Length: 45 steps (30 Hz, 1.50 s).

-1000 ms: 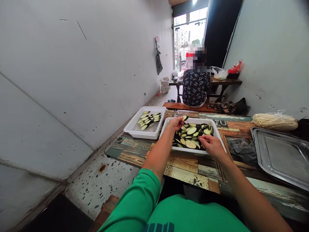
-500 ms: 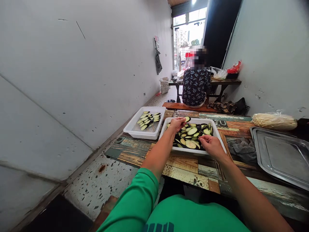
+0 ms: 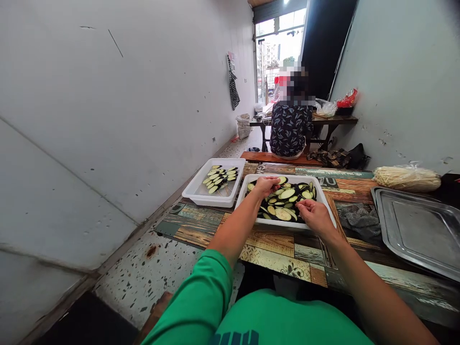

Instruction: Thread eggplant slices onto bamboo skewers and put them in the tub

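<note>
Over a white tray (image 3: pixel 285 223) heaped with eggplant slices (image 3: pixel 287 193), my left hand (image 3: pixel 266 186) pinches a single eggplant slice (image 3: pixel 283 180) between thumb and fingers. My right hand (image 3: pixel 315 215) is closed in a pinch at the tray's right side, on what looks like a thin bamboo skewer, mostly hidden by the fingers and hard to see against the slices. To the left, a second white tray (image 3: pixel 210 201) holds skewered eggplant slices (image 3: pixel 218 178), their sticks pointing towards me.
Loose bamboo skewers (image 3: pixel 327 252) lie right of the near tray, beside a crumpled dark plastic bag (image 3: pixel 360 221). Metal trays (image 3: pixel 419 227) are stacked at the right, with a bag of skewers (image 3: pixel 407 179) behind. A person (image 3: pixel 291 127) sits facing away at another table.
My left hand has shifted slightly right with the eggplant slice. My right hand stays almost in place. The view has moved a little.
</note>
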Each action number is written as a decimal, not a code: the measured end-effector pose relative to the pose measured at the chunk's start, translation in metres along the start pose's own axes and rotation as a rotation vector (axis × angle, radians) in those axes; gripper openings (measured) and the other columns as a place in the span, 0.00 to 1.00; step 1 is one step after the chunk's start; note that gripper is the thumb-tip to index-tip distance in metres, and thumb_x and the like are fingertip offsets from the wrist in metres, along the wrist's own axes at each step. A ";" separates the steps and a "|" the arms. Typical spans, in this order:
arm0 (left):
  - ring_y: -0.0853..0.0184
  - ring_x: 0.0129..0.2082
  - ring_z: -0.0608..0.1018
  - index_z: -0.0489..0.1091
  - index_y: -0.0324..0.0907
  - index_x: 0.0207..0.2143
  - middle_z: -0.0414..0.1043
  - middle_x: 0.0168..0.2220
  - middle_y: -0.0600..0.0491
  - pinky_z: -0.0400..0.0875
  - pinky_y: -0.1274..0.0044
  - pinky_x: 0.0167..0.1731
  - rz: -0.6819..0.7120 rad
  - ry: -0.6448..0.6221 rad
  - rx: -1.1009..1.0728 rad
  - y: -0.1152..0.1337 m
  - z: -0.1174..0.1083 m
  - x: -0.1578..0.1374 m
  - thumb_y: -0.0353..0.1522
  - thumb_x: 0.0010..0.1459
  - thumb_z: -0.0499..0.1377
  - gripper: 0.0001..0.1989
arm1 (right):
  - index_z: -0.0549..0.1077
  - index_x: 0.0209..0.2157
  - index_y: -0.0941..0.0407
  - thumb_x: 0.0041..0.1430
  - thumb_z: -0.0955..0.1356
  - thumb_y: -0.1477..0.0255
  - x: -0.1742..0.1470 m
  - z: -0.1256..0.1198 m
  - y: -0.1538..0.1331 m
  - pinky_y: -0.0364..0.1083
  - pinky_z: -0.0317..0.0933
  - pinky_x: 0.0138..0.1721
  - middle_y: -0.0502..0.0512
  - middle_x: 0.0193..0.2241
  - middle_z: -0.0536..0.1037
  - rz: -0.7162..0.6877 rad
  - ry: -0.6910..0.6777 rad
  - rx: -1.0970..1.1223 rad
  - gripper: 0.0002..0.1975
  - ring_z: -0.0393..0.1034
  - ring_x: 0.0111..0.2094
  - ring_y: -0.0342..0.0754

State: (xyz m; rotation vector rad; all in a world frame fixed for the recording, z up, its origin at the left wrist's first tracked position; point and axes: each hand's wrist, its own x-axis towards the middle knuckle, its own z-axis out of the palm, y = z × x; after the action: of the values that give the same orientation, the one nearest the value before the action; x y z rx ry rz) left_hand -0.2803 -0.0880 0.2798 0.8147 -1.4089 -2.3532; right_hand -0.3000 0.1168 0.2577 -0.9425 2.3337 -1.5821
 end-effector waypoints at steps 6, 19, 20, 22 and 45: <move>0.79 0.15 0.63 0.71 0.34 0.26 0.67 0.19 0.56 0.54 0.83 0.17 0.002 -0.138 0.155 -0.009 0.008 -0.006 0.24 0.44 0.71 0.10 | 0.74 0.26 0.57 0.50 0.65 0.57 -0.002 0.002 0.002 0.43 0.48 0.19 0.51 0.15 0.69 0.032 0.048 0.007 0.17 0.57 0.17 0.44; 0.51 0.51 0.73 0.65 0.42 0.16 0.75 0.32 0.45 0.59 0.64 0.56 0.381 0.232 1.254 -0.018 -0.004 0.000 0.32 0.39 0.73 0.16 | 0.75 0.30 0.57 0.52 0.66 0.52 0.001 0.005 0.011 0.43 0.49 0.19 0.51 0.17 0.70 0.077 0.202 0.143 0.21 0.58 0.18 0.43; 0.50 0.51 0.73 0.64 0.42 0.16 0.75 0.32 0.46 0.59 0.63 0.57 0.369 0.211 1.286 -0.022 -0.004 0.002 0.32 0.37 0.74 0.18 | 0.74 0.29 0.57 0.52 0.67 0.52 0.001 0.005 0.011 0.43 0.49 0.19 0.51 0.16 0.69 0.082 0.194 0.151 0.21 0.58 0.18 0.43; 0.52 0.50 0.74 0.63 0.42 0.16 0.75 0.31 0.47 0.61 0.63 0.56 0.358 0.164 1.317 -0.030 -0.001 0.007 0.31 0.36 0.74 0.19 | 0.74 0.28 0.57 0.50 0.67 0.52 0.001 0.005 0.009 0.43 0.48 0.19 0.50 0.16 0.68 0.088 0.178 0.163 0.20 0.57 0.17 0.43; 0.66 0.33 0.75 0.79 0.40 0.33 0.77 0.32 0.51 0.66 0.77 0.36 0.351 -0.270 1.105 0.008 -0.006 -0.019 0.41 0.54 0.64 0.13 | 0.72 0.28 0.58 0.41 0.73 0.55 -0.004 0.002 -0.003 0.40 0.44 0.14 0.43 0.15 0.63 0.196 0.212 0.506 0.20 0.51 0.14 0.37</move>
State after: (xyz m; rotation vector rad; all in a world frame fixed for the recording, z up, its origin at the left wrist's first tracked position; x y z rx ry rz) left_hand -0.2613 -0.0868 0.2907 0.3744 -2.7299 -1.3269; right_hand -0.2946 0.1162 0.2589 -0.4379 1.9085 -2.1158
